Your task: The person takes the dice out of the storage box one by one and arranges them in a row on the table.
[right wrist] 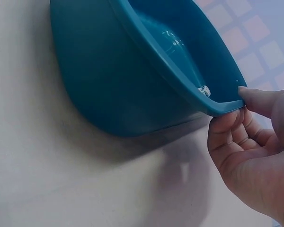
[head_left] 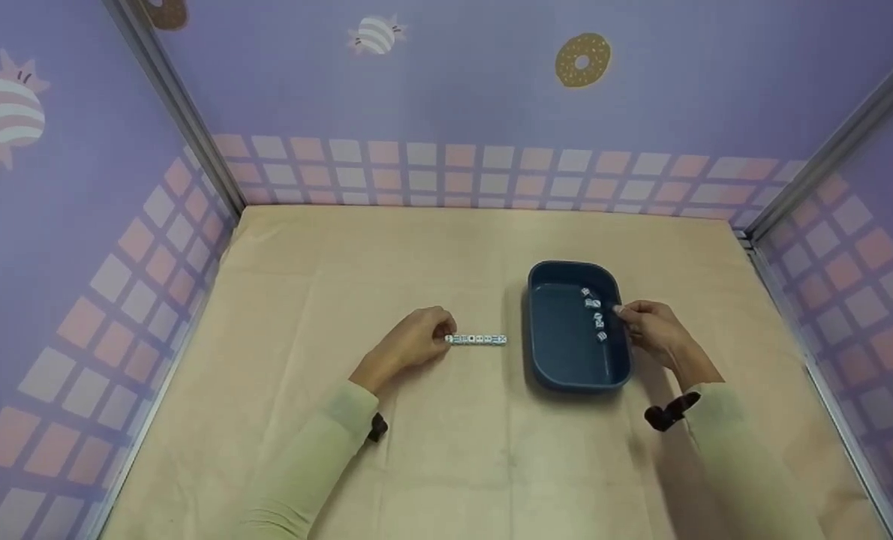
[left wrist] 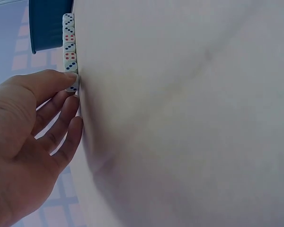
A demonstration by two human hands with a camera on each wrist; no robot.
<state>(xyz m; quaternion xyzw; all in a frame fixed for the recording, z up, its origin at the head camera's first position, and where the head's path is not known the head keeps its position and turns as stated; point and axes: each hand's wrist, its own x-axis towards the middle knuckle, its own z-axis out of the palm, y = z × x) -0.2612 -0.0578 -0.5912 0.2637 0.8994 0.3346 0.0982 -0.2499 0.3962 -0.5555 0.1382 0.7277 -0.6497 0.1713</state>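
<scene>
A straight row of several white dice (head_left: 476,339) lies on the cloth, left of a dark blue plastic bin (head_left: 566,349). My left hand (head_left: 409,337) is at the row's left end. In the left wrist view its thumb and a finger pinch the end die (left wrist: 73,85), while the other fingers curve loosely behind. My right hand (head_left: 660,334) pinches the bin's right rim, thumb on the inside and fingers beneath the lip, as the right wrist view shows. Several loose dice (head_left: 599,321) lie inside the bin along its right side.
A beige cloth (head_left: 431,450) with creases covers the table. Purple panels (head_left: 461,82) with printed sweets and pink and white squares enclose the back and both sides. Metal posts (head_left: 184,112) stand at the back corners.
</scene>
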